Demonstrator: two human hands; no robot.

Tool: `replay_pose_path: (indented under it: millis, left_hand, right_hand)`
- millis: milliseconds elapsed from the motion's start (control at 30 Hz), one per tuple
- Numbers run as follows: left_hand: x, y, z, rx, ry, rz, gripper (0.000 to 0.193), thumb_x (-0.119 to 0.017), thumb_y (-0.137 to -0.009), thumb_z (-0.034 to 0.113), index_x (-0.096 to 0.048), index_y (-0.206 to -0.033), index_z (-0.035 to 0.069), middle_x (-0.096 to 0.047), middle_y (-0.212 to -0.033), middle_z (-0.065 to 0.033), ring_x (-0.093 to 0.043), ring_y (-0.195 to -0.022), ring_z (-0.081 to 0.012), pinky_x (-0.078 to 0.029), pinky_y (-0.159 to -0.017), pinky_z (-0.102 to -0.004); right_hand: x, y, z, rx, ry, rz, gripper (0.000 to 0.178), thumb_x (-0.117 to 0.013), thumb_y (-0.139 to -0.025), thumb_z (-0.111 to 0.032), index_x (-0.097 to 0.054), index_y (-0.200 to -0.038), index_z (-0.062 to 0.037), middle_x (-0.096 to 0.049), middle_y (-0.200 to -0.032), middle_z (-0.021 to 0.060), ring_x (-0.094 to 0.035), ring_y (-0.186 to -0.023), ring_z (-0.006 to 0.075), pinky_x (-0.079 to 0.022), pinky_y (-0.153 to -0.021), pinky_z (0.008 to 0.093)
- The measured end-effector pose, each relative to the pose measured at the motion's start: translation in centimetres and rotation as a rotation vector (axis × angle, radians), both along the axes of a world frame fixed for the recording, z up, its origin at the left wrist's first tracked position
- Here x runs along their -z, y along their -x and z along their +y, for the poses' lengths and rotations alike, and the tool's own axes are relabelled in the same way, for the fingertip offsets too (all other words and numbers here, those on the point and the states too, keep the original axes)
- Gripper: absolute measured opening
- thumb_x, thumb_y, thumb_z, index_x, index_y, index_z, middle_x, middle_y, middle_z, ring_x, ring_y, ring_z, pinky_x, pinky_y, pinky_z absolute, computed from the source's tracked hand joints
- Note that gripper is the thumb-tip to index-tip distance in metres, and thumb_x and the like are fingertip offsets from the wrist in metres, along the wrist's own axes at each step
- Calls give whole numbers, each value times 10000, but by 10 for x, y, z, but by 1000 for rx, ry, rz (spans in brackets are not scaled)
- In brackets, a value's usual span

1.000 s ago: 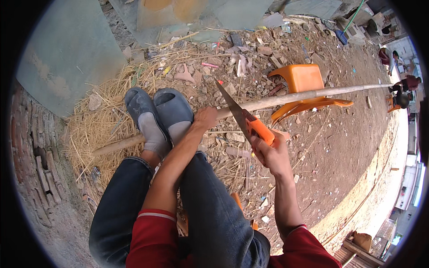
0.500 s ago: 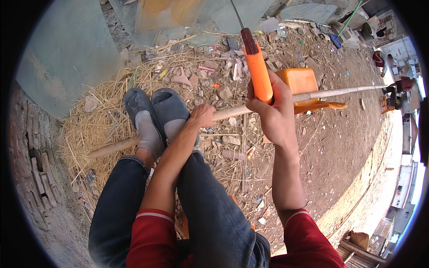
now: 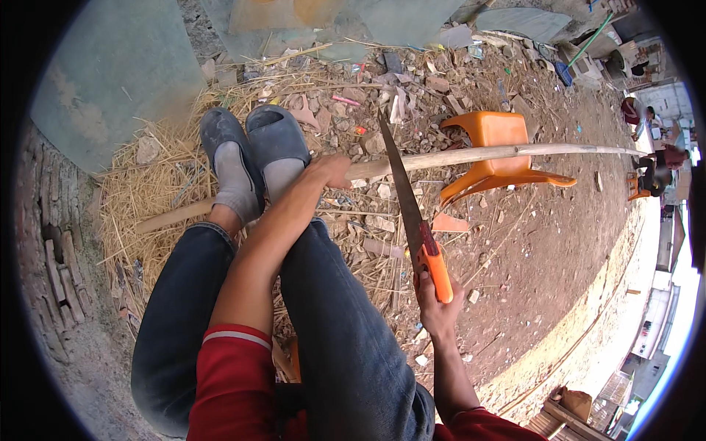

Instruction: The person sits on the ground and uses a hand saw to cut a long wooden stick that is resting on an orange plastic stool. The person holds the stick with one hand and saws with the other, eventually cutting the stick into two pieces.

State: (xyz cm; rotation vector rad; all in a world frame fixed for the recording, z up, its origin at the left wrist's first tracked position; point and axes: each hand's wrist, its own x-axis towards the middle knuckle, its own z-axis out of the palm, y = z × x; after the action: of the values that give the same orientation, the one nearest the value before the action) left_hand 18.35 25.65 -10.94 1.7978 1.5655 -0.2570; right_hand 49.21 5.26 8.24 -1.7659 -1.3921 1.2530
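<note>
A long pale wooden pole runs from beside my feet on the left out to the far right. My left hand is closed round it just right of my grey slippers. Low at the right of the pole, my right hand grips the orange handle of a handsaw. Its dark blade slants up and crosses the pole a little right of my left hand, with its tip beyond the wood. Whether the teeth touch the pole I cannot tell.
An orange plastic chair lies tipped over along the pole. Straw and broken stones cover the ground around my feet. Grey-green sheets lean at the far left, above a brick wall. People are at the far right.
My right hand has come down toward me with the saw. The blade, which pointed up and away past the pole, now lies across it. My left hand has stayed on the pole.
</note>
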Motion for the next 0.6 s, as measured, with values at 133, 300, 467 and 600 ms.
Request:
replay_pose_path:
  millis: [133,300,467,600]
  left_hand:
    - [-8,-2,-8,-33,-33,15,556,-836,-783,394,-743,-1201,39,-719,-1254,-204,-714,-1127,-358,-571,-991,-472]
    - [-21,-13,-20,-68,-79,27,453,-801,-782,301,-762,-1157,51,-734,-1208,-206,-719,-1114,-362,-568,-994,-464]
    - [-7,-21,-24,-139,-9,45,436,-781,-774,197,-755,-1175,27,-726,-1250,-206,-713,-1156,-340,-567,-1010,-442]
    - [-22,-19,-17,-165,42,8,412,-754,-779,153,-756,-1162,2,-740,-1210,-217,-722,-1134,-351,-579,-988,-437]
  right_hand:
    - [-12,7,-1,-48,-23,-5,242,-653,-998,-141,-718,-1142,42,-604,-710,18,-514,-653,63,-437,-582,284]
    - [-20,4,-6,-114,-8,-41,203,-657,-989,-139,-711,-1052,47,-617,-696,42,-538,-622,82,-450,-571,293]
    - [-35,15,-12,-130,-7,-84,176,-658,-983,-122,-691,-971,51,-619,-676,56,-565,-609,97,-468,-566,310]
    - [-24,12,-20,-135,-29,-126,158,-675,-962,-109,-684,-943,48,-636,-675,102,-609,-606,144,-489,-578,334]
